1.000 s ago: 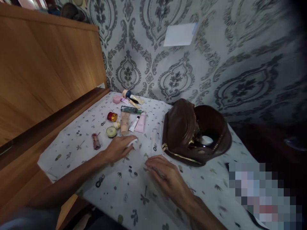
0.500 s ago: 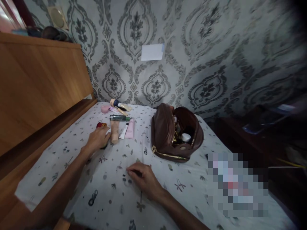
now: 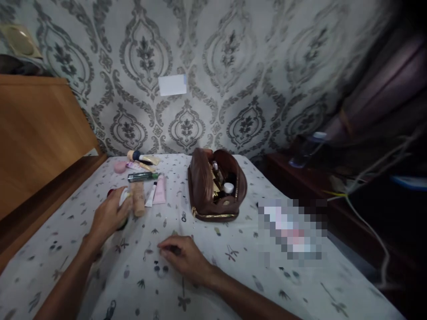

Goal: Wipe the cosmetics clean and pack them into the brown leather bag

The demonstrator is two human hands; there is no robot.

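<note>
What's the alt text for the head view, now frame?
The person's left hand rests among small cosmetics tubes on a patterned white cloth, while the right hand lies flat nearer the camera. An open brown pouch sits beyond, by a wallpapered wall.

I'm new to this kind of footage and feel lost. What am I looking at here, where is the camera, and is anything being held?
There is no machine here: one camera sits on a person's head and looks down at their own two bare hands over a table with a patterned cloth. The left hand reaches among a cluster of cosmetics and closes on a small white item beside a beige tube, a pink tube and a green tube. The right hand rests on the cloth, fingers curled, perhaps over something small. An open brown pouch with bottles inside stands behind it.
</note>
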